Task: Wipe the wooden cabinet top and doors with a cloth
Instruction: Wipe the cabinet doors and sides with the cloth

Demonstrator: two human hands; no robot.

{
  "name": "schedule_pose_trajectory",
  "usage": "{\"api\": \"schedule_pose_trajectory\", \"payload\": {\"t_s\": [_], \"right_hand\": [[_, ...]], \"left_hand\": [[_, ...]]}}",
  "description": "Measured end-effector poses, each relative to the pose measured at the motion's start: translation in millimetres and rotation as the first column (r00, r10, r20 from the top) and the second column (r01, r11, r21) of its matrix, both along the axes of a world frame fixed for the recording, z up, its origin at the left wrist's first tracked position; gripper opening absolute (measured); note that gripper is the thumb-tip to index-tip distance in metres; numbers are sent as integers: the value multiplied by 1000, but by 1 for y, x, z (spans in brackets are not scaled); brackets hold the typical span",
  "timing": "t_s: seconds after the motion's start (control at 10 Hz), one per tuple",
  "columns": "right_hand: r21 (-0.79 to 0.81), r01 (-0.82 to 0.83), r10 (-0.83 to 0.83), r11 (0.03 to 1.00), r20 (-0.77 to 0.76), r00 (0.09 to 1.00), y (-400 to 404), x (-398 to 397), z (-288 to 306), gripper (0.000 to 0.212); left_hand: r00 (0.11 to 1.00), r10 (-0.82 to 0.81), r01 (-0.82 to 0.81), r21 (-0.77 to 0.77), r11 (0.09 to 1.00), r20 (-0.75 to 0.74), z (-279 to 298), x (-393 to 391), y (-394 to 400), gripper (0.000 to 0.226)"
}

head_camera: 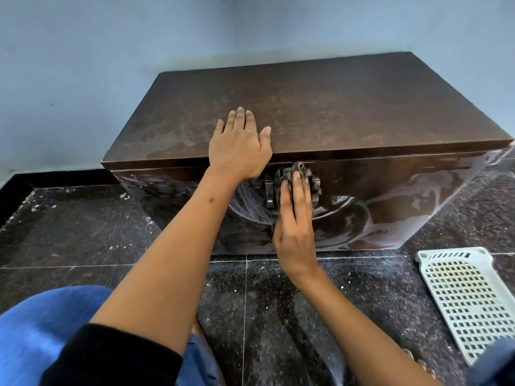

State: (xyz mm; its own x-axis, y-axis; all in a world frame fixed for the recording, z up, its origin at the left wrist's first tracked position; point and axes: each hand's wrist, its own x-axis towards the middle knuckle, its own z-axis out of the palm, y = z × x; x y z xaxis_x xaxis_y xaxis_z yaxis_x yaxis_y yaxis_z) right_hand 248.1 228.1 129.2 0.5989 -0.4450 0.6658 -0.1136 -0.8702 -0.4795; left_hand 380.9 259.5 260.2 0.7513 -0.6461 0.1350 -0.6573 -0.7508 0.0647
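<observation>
Right hand [292, 218] wiping cabinet front; left hand [239, 146] bracing on top.

Right grip presses the crumpled cloth [292, 174] with straight fingers against the wooden cabinet [362, 190] front, beside the metal latch [269, 193]. Above-left of it, the left grip lies flat and released, likely steadying the body.

A dark brown wooden cabinet [320, 118], low and box-shaped, sits on the floor against a wall, its lid closed. Pale dusty smears streak its top and front. A crumpled grey-brown cloth [295, 174] is pressed against the front, just beside a metal latch.
</observation>
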Motion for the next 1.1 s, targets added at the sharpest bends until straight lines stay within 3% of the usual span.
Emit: {"api": "schedule_pose_trajectory", "payload": {"t_s": [0.2, 0.4, 0.6, 0.8, 0.9, 1.0, 1.1], "right_hand": [[-34, -21, 15, 999, -179, 984, -3, -17, -19, 73], [-79, 4, -9, 997, -64, 998, -3, 1, -22, 68], [-278, -150, 16, 949, -433, 901, -34, -30, -50, 78], [-317, -135, -5, 939, -403, 915, -36, -25, -55, 67], [-318, -223, 38, 922, -498, 866, -39, -26, -55, 67], [-357, -261, 17, 897, -562, 827, -53, -42, -61, 84], [-335, -143, -33, 931, -468, 883, -56, -46, -68, 75]], "left_hand": [[1000, -1, 1, -7, 1000, -6, 0, -1, 0, 61], [1000, 9, -9, -16, 1000, 20, -3, 1, -2, 61], [999, 13, -12, -31, 999, 44, -5, 0, -1, 59], [998, 22, -19, -46, 999, 61, -7, 1, -2, 59], [998, 20, -18, -45, 999, 65, -6, 1, -3, 59], [998, 21, -18, -42, 999, 63, -7, 0, -2, 59], [997, 24, -21, -47, 999, 70, -8, 1, -3, 58]]}}
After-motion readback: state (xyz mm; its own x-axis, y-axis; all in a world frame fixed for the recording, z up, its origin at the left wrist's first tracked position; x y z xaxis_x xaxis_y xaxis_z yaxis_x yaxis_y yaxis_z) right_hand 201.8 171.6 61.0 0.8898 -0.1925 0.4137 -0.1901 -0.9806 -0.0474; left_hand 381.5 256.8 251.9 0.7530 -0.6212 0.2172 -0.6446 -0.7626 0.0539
